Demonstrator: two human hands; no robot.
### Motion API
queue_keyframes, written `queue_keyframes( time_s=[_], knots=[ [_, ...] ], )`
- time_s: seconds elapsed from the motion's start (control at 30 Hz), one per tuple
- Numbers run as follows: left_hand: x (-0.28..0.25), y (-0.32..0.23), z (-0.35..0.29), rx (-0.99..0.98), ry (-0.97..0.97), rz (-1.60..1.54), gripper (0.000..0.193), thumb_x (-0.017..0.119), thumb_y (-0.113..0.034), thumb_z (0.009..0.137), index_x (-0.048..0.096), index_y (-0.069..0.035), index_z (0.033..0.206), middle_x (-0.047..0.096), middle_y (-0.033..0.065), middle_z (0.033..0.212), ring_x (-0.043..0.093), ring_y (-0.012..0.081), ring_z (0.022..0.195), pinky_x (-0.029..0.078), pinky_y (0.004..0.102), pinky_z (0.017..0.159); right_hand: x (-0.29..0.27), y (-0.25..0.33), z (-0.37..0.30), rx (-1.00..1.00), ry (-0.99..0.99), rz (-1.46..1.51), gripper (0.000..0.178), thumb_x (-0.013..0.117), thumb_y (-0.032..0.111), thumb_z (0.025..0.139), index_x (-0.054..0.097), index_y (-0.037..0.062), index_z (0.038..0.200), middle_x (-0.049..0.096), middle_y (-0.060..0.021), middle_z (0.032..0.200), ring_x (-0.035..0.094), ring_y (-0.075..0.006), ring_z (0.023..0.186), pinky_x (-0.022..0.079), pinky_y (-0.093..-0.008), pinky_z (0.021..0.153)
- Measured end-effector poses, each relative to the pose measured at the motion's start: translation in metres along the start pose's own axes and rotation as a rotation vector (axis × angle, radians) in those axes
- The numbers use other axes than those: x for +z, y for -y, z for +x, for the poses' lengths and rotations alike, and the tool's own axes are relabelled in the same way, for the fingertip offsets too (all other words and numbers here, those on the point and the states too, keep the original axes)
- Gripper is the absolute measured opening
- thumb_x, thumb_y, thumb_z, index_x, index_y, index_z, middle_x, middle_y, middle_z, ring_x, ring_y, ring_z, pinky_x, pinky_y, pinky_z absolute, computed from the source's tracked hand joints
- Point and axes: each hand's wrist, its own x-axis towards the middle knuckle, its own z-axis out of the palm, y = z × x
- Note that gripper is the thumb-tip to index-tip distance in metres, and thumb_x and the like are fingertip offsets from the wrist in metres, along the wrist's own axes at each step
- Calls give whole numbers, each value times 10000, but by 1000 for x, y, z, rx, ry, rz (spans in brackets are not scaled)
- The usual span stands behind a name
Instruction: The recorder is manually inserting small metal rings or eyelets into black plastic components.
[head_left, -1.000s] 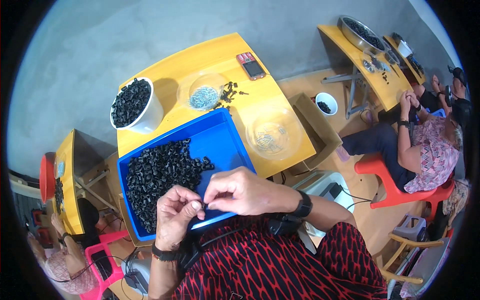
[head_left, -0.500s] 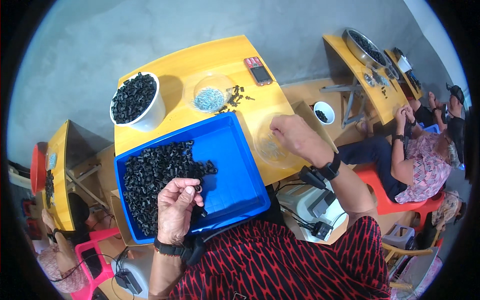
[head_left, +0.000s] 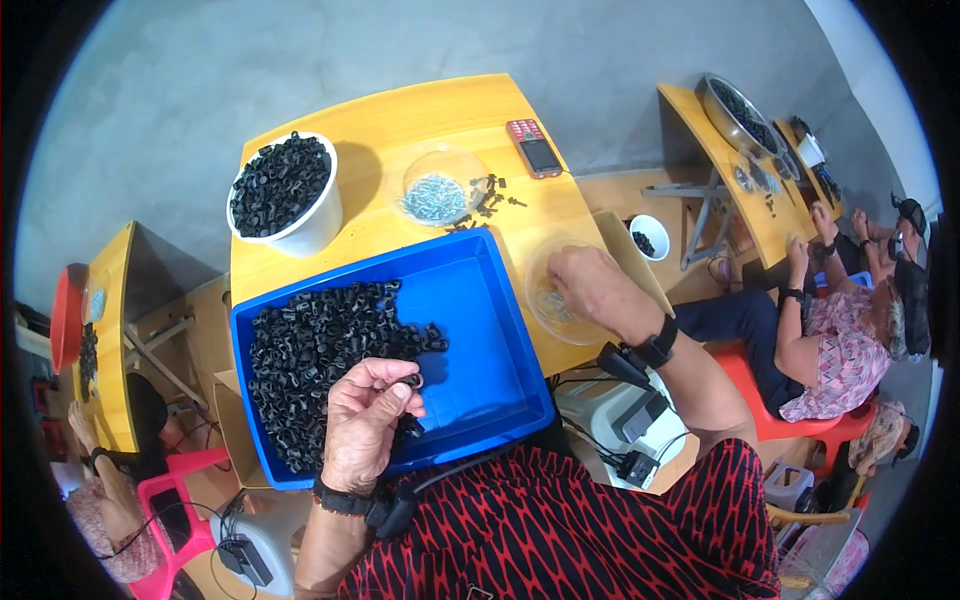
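Note:
Between thumb and fingertips, my left hand (head_left: 368,425) pinches a small black plastic clip (head_left: 412,381). It hovers over a blue tray (head_left: 490,370), whose left part is heaped with black plastic clips (head_left: 310,350). My right hand (head_left: 605,292) is over a shallow clear dish (head_left: 538,318) right of the tray, with small metal pieces in it. Its fingers are bent together inside the dish; whatever they pinch is hidden. Beyond the tray, another clear dish (head_left: 440,160) holds a pile of small silvery screws (head_left: 433,200).
A white bucket (head_left: 318,228) full of black pieces stands on the yellow table (head_left: 400,115). Loose black pieces (head_left: 488,200) and a red mobile phone (head_left: 535,150) lie farther right. A cardboard box (head_left: 635,260) and white tub (head_left: 650,222) flank the table. Other people (head_left: 835,335) sit at nearby tables.
The whole view has shifted slightly. My left hand still holds the clip over the tray, and my right hand stays at the clear dish, its fingers a little lower in it.

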Motion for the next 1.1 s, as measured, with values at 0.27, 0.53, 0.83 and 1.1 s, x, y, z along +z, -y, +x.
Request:
queue_keyframes(
  time_s=[0.27,0.53,0.83,1.1],
  knots=[
    [0,-2,0,-25,39,-29,142,635,-4,937,638,19,1077,693,119,951,668,139,736,574,282,677,-22,22,-18,-107,-138,126,136,596,16,828,641,-61,931,649,-248,892,672,-382,840,531,-446,760],
    [0,-2,0,-24,22,-10,144,628,-32,949,628,28,1080,687,129,924,663,153,708,573,288,650,-26,64,-29,67,-11,1247,182,665,-65,884,655,-3,1055,656,-15,925,648,-85,862,552,-237,772],
    [-1,-4,0,-27,23,-71,173,661,-60,936,632,13,1091,691,109,922,656,143,713,559,261,662,3,112,-10,-85,-24,1279,216,672,-85,863,655,7,1058,607,-4,945,620,-78,891,537,-226,775],
    [-3,-2,-1,-28,9,-68,173,653,-50,938,632,-1,1103,692,102,921,657,144,732,560,266,679,3,138,-2,-259,-152,885,244,665,-78,839,639,33,1054,595,-78,926,629,-178,813,519,-286,704]
  ],
)
